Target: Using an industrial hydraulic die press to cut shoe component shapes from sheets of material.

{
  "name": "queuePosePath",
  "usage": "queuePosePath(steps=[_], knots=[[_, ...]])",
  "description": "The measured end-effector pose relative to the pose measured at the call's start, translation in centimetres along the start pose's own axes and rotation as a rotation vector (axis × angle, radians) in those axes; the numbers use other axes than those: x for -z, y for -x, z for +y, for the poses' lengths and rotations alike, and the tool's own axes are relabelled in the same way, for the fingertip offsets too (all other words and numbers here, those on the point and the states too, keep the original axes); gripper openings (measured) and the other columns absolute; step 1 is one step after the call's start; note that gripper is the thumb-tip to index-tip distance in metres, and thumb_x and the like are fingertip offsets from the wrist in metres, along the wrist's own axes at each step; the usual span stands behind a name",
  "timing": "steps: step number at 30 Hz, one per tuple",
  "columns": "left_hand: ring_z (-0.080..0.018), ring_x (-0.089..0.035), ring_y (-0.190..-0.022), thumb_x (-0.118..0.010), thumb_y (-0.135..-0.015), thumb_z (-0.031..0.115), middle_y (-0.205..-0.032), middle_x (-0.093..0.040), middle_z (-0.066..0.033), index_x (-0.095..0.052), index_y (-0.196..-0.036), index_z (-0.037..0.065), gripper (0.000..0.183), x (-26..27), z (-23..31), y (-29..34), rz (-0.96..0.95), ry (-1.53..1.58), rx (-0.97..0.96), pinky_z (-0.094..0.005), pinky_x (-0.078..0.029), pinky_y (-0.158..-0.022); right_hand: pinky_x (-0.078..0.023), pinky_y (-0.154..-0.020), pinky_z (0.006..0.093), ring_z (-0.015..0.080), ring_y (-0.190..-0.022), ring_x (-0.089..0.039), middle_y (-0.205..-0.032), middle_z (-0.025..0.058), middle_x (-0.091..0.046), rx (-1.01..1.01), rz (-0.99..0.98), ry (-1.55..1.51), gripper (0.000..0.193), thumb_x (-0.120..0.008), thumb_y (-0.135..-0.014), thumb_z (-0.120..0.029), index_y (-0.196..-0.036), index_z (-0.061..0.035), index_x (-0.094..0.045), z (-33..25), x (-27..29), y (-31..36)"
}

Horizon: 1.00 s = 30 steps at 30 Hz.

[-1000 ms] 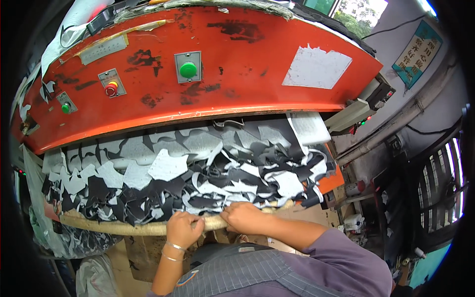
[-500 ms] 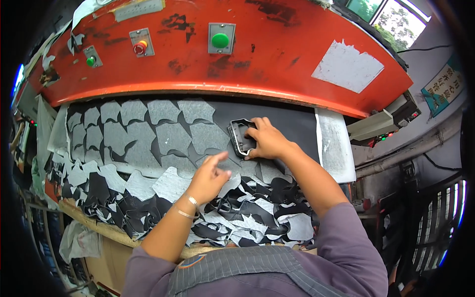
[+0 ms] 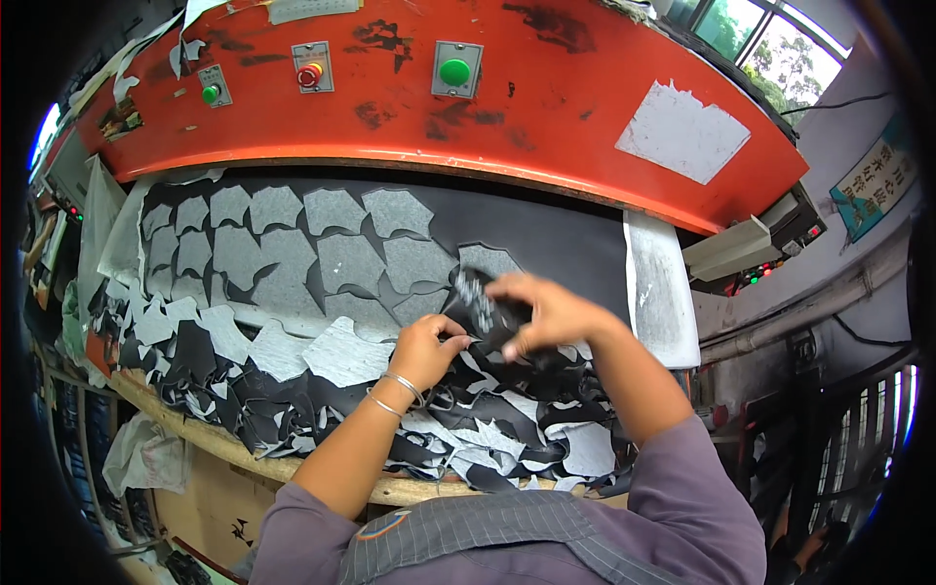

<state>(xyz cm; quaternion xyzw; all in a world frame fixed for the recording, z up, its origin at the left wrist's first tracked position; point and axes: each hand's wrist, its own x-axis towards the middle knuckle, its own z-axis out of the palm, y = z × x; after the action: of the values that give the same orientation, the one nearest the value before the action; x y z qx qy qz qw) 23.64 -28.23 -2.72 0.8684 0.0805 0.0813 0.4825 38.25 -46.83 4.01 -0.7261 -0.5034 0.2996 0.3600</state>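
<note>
My right hand (image 3: 558, 320) grips a dark cutting die (image 3: 478, 300), tilted up off the sheet and smeared by motion. Under it, a dark sheet (image 3: 551, 222) lies across the bed, with rows of grey cut pieces (image 3: 348, 261) on its left and middle. One freshly outlined grey piece (image 3: 489, 258) shows just beyond the die. My left hand (image 3: 425, 357) is at the sheet's near edge, left of the die, thumb and forefinger pinched together. What lies between those fingertips is too small to make out.
A red press beam (image 3: 390, 117) with green and red buttons spans the far side. Black and grey scraps (image 3: 487, 444) heap along the near edge, above a wooden rail (image 3: 219, 441). A white pad (image 3: 663, 292) sticks out at the right end of the bed.
My right hand has lifted and tilted the die off the sheet, drawing it nearer and uncovering a cut piece. My left hand has moved slightly and its fingers have closed into a pinch.
</note>
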Motion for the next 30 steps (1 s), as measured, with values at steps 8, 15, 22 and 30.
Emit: queuePosePath(steps=[8,15,22,30], knots=[[-0.0128,-0.061,-0.079,-0.072,-0.078,0.015,-0.083,-0.066,-0.0044,-0.066,-0.091,0.005,0.017,1.3,2.1,5.7,-0.471,0.259,0.040,-0.0268,-0.048,-0.074,-0.041,-0.098,0.0402,0.0348,-0.115,-0.047,-0.135,0.0170,-0.047,-0.217,0.251,0.609,0.072,-0.085,-0.056,-0.037,-0.116,-0.0045,-0.060,6.0,4.3,-11.2],[-0.0200,-0.060,-0.073,-0.075,-0.076,0.022,-0.112,-0.057,-0.0132,-0.059,-0.113,0.004,0.044,10.4,3.4,4.0,-0.103,-0.229,-0.109,-0.0287,-0.051,-0.067,-0.031,-0.104,0.0439,0.0363,-0.121,-0.047,-0.139,0.0227,-0.043,-0.055,0.615,0.609,0.084,-0.078,-0.068,-0.040,-0.136,-0.0046,-0.043,10.0,3.2,-8.2],[-0.0349,-0.050,-0.115,-0.070,-0.077,0.027,-0.122,-0.055,-0.0188,-0.046,-0.122,0.003,0.057,1.7,-2.6,-8.5,0.068,-0.238,-0.165,-0.0444,-0.033,-0.102,-0.033,-0.099,0.0429,0.0345,-0.106,-0.049,-0.110,0.0179,-0.060,-0.155,0.585,0.534,0.082,-0.077,-0.071,-0.040,-0.139,-0.0108,-0.041,11.7,2.1,-7.6],[-0.0331,-0.033,-0.135,-0.070,-0.076,0.028,-0.136,-0.045,-0.0216,-0.038,-0.123,-0.004,0.065,0.0,-3.1,-11.0,0.002,-0.285,-0.155,-0.0479,-0.018,-0.112,-0.037,-0.096,0.0423,0.0316,-0.099,-0.050,-0.097,0.0136,-0.058,-0.151,0.576,0.549,0.083,-0.080,-0.068,-0.040,-0.137,-0.0128,-0.043,11.3,2.8,-6.8]])
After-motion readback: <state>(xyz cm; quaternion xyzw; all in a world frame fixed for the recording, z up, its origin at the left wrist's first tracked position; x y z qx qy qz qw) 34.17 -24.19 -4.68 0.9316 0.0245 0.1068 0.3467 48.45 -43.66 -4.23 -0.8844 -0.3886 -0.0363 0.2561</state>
